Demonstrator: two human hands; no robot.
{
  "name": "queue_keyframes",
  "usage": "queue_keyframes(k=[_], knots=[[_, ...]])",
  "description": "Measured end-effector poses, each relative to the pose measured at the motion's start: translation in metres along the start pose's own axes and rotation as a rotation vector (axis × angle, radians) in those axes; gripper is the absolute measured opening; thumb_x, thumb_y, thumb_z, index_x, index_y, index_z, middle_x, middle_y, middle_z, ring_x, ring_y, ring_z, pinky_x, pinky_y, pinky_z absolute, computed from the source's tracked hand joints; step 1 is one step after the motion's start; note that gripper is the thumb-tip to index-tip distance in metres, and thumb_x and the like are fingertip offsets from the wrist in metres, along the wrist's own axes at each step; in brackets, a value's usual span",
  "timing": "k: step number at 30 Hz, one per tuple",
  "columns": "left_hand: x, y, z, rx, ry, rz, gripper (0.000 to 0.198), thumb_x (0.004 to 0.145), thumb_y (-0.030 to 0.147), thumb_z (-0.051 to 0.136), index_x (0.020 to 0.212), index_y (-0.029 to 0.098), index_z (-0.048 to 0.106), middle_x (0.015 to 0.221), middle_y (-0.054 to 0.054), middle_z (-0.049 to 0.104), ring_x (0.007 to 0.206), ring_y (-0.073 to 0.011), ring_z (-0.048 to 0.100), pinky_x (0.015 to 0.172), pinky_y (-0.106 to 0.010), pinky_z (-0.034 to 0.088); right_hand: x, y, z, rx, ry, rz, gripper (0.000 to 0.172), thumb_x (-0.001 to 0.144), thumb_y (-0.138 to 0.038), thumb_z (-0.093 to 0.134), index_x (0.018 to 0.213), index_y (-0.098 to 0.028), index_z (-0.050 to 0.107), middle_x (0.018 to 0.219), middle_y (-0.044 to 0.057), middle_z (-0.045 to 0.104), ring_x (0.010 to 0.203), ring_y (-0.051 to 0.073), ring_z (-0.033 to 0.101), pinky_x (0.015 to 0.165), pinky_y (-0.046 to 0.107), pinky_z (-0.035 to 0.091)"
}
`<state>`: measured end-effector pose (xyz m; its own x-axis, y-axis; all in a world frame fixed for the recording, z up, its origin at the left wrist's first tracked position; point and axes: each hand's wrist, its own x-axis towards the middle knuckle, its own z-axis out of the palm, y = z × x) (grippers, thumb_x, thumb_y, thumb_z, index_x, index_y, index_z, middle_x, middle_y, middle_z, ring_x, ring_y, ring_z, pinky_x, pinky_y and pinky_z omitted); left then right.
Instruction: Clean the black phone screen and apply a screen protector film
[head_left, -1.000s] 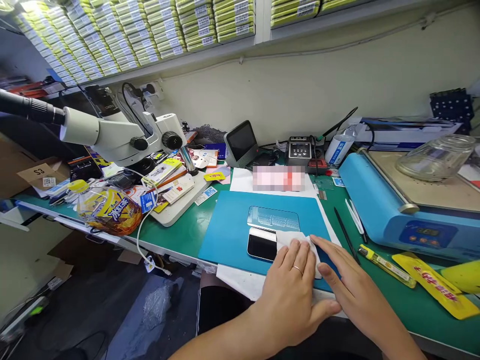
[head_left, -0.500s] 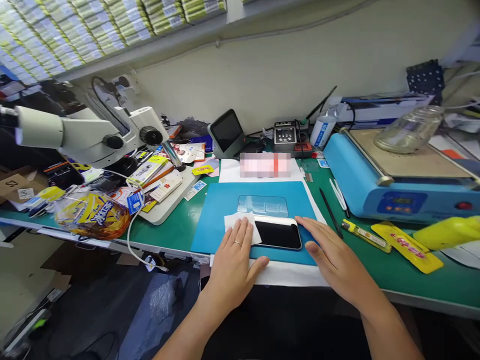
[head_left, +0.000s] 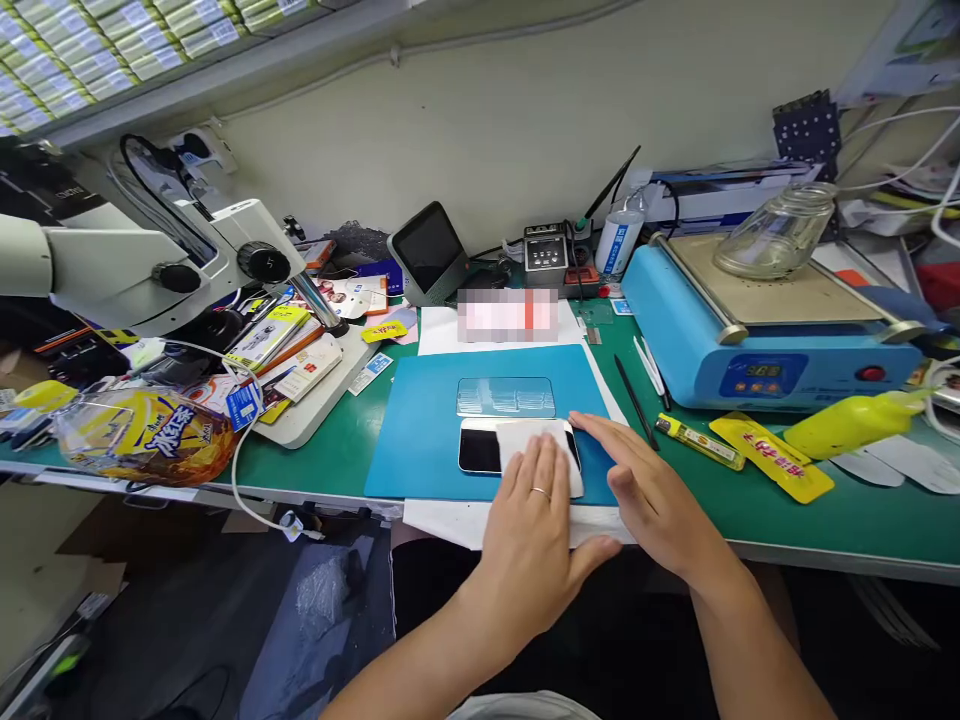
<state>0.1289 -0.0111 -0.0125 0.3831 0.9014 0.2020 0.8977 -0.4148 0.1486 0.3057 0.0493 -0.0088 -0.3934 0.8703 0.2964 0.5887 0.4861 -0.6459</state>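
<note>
Black-screened smartphone (head_left: 478, 450) with a pale rim lies flat, screen up, at the lower centre of the frame. It rests on the near part of a rectangular blue work mat (head_left: 416, 430), which lies on the green bench top (head_left: 337, 455).

Step in hand, as judged: wiping the screen. A folded white cloth (head_left: 529, 438) covers the right portion of the screen. The left hand (head_left: 529, 530) lies palm down with extended fingers pressing the cloth onto the glass; nothing is clasped. The right hand (head_left: 645, 490) is spread flat on the mat, its fingertips at the right end of the smartphone and apparently bracing it, also without a clasp.

A clear rectangular glass panel (head_left: 506, 397) lies on the mat just beyond the smartphone. A thin black rod tool (head_left: 636, 398) lies right of the mat, near a blue box-shaped machine (head_left: 750, 350) at right. A white stereo microscope (head_left: 150, 270) stands at upper left.

A further stroke calls for even, flat pressure along the uncovered left portion, with the right end braced so the smartphone does not slide.
</note>
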Motion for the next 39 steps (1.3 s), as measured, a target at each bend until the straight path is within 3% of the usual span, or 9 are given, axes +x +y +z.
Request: queue_keyframes(k=[4, 8, 13, 16, 20, 23, 31, 35, 39], knots=[[0.023, 0.002, -0.002, -0.055, -0.006, 0.05, 0.087, 0.102, 0.07, 0.031, 0.157, 0.003, 0.033, 0.165, -0.017, 0.03, 0.156, -0.0285, 0.024, 0.126, -0.045, 0.03, -0.001, 0.005, -0.002, 0.019, 0.002, 0.02, 0.087, 0.095, -0.077, 0.014, 0.148, -0.02, 0.054, 0.148, 0.013, 0.061, 0.138, 0.03, 0.055, 0.117, 0.049, 0.043], [0.033, -0.018, -0.005, -0.081, -0.006, 0.031, 0.088, 0.101, 0.072, 0.03, 0.157, 0.004, 0.034, 0.165, -0.016, 0.032, 0.155, -0.0285, 0.026, 0.126, -0.046, 0.03, 0.001, 0.006, -0.003, 0.011, 0.005, 0.04, 0.086, 0.095, -0.077, 0.015, 0.148, -0.021, 0.054, 0.149, 0.012, 0.06, 0.138, 0.03, 0.055, 0.116, 0.048, 0.045], [0.013, -0.055, -0.012, -0.048, -0.004, -0.102, 0.081, 0.103, 0.066, 0.036, 0.158, 0.006, 0.033, 0.165, -0.018, 0.03, 0.155, -0.0304, 0.026, 0.124, -0.048, 0.033, 0.001, 0.003, -0.003, -0.049, -0.001, 0.049, 0.078, 0.098, -0.072, 0.019, 0.147, -0.023, 0.055, 0.148, 0.01, 0.062, 0.138, 0.03, 0.055, 0.113, 0.049, 0.048], [-0.008, -0.066, -0.015, -0.028, -0.011, -0.128, 0.076, 0.105, 0.059, 0.039, 0.16, 0.006, 0.028, 0.167, -0.018, 0.026, 0.156, -0.03, 0.023, 0.124, -0.049, 0.033, 0.001, 0.003, -0.002, -0.077, -0.011, 0.049, 0.075, 0.099, -0.07, 0.022, 0.148, -0.024, 0.054, 0.148, 0.009, 0.061, 0.139, 0.03, 0.055, 0.113, 0.05, 0.049], [-0.027, -0.057, -0.014, 0.02, 0.003, -0.157, 0.079, 0.104, 0.057, 0.045, 0.16, 0.004, 0.026, 0.167, -0.019, 0.022, 0.156, -0.0323, 0.021, 0.123, -0.051, 0.035, 0.001, 0.003, -0.001, -0.087, -0.013, 0.041, 0.074, 0.1, -0.07, 0.022, 0.148, -0.025, 0.055, 0.148, 0.009, 0.061, 0.139, 0.03, 0.055, 0.113, 0.051, 0.048], [-0.027, -0.04, -0.01, 0.031, 0.027, -0.15, 0.086, 0.101, 0.062, 0.046, 0.158, 0.001, 0.028, 0.166, -0.022, 0.023, 0.156, -0.0341, 0.021, 0.123, -0.051, 0.036, 0.001, 0.005, -0.001, -0.082, -0.01, 0.037, 0.073, 0.1, -0.07, 0.022, 0.147, -0.026, 0.055, 0.148, 0.008, 0.061, 0.139, 0.03, 0.055, 0.114, 0.052, 0.047], [0.016, 0.001, -0.006, -0.061, 0.054, 0.035, 0.093, 0.1, 0.075, 0.027, 0.157, 0.002, 0.033, 0.165, -0.018, 0.029, 0.156, -0.0302, 0.021, 0.126, -0.043, 0.029, 0.002, 0.007, -0.002, -0.038, -0.001, 0.041, 0.078, 0.097, -0.074, 0.022, 0.145, -0.024, 0.058, 0.147, 0.011, 0.062, 0.137, 0.031, 0.056, 0.115, 0.052, 0.045], [0.027, 0.002, -0.01, -0.106, 0.022, 0.099, 0.093, 0.1, 0.075, 0.022, 0.158, 0.002, 0.03, 0.166, -0.016, 0.029, 0.156, -0.0281, 0.022, 0.126, -0.042, 0.029, 0.003, 0.005, -0.005, 0.006, 0.001, 0.083, 0.083, 0.096, -0.076, 0.019, 0.144, -0.022, 0.059, 0.147, 0.012, 0.062, 0.136, 0.031, 0.058, 0.115, 0.05, 0.046], [0.014, -0.011, -0.015, -0.148, -0.02, 0.099, 0.089, 0.101, 0.073, 0.026, 0.158, 0.005, 0.032, 0.166, -0.014, 0.029, 0.156, -0.0275, 0.023, 0.126, -0.043, 0.029, 0.004, 0.004, -0.007, -0.009, -0.011, 0.116, 0.084, 0.094, -0.079, 0.02, 0.144, -0.023, 0.059, 0.147, 0.011, 0.062, 0.137, 0.032, 0.056, 0.115, 0.053, 0.045]])
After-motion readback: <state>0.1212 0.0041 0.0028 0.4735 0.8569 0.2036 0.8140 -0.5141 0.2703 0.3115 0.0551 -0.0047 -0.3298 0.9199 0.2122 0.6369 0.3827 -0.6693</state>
